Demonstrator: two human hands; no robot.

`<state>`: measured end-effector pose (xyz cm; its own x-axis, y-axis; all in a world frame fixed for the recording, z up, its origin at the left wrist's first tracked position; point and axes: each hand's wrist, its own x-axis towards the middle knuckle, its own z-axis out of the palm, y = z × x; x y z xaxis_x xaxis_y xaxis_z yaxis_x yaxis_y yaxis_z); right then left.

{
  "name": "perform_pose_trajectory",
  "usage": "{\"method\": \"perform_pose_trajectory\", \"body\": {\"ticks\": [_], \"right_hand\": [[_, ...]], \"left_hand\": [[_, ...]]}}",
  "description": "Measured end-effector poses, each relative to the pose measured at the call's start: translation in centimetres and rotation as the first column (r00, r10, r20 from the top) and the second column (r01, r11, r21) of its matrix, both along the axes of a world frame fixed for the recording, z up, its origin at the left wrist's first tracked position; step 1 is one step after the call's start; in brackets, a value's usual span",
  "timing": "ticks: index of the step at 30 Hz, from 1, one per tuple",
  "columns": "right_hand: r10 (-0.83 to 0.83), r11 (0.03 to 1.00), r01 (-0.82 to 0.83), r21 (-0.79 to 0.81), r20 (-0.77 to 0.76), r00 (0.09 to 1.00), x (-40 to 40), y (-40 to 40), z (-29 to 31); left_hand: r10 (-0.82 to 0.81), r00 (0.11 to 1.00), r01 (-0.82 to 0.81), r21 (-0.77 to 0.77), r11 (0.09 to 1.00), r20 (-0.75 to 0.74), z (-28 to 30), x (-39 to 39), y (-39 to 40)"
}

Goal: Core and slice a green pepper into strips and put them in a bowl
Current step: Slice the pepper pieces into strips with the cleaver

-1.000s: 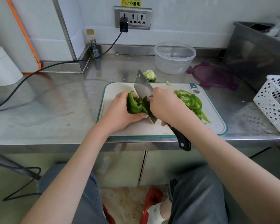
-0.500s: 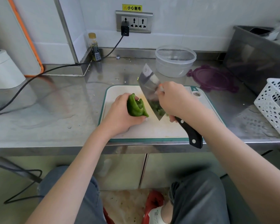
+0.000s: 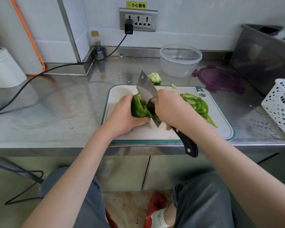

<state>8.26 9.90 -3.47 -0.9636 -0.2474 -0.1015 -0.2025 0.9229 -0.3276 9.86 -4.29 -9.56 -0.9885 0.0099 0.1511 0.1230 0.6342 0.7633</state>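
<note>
Left hand (image 3: 122, 116): we see it curled around the green pepper (image 3: 138, 107) on the cutting board (image 3: 220, 129).
Right hand (image 3: 169, 109): we see it gripping the cleaver (image 3: 147, 92), blade down against the pepper.
Strips (image 3: 197, 106): piled just right of our right hand.
Bowl (image 3: 180, 60): on the counter (image 3: 56, 104), beyond our right hand.

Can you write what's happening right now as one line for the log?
step: slicing | left hand: holds pepper piece on cutting board | right hand: grips cleaver, blade down | strips: piled on board | bowl: empty
</note>
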Motion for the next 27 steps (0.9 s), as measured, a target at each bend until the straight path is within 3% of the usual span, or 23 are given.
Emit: {"method": "perform_pose_trajectory", "body": {"ticks": [14, 18, 21, 24, 27], "right_hand": [[0.055, 0.973, -0.031, 0.227, -0.099, 0.994, 0.1, -3.4, 0.9], [0.014, 0.987, -0.007, 0.16, -0.044, 0.999, -0.4, -1.5, 0.7], [-0.01, 0.998, 0.016, 0.068, -0.097, 0.995, -0.2, 0.2, 0.3], [-0.134, 0.989, 0.138, 0.052, -0.087, 0.987, -0.5, 2.5, 0.3], [-0.207, 0.976, 0.196, -0.095, -0.127, 0.97, -0.7, 5.1, 0.8]], "left_hand": [[0.019, 1.0, -0.016, 0.119, 0.993, -0.024, 0.2, 0.1, -0.4], [0.02, 0.999, -0.015, 0.125, 0.992, -0.035, -0.1, -0.1, -0.5], [0.016, 0.998, -0.009, 0.118, 0.993, -0.059, -0.3, -0.3, -0.5], [0.029, 0.996, -0.017, 0.133, 0.991, -0.087, -0.6, -0.5, -0.5], [0.022, 0.992, -0.011, 0.087, 0.996, -0.126, -0.7, -0.4, -0.3]]}}
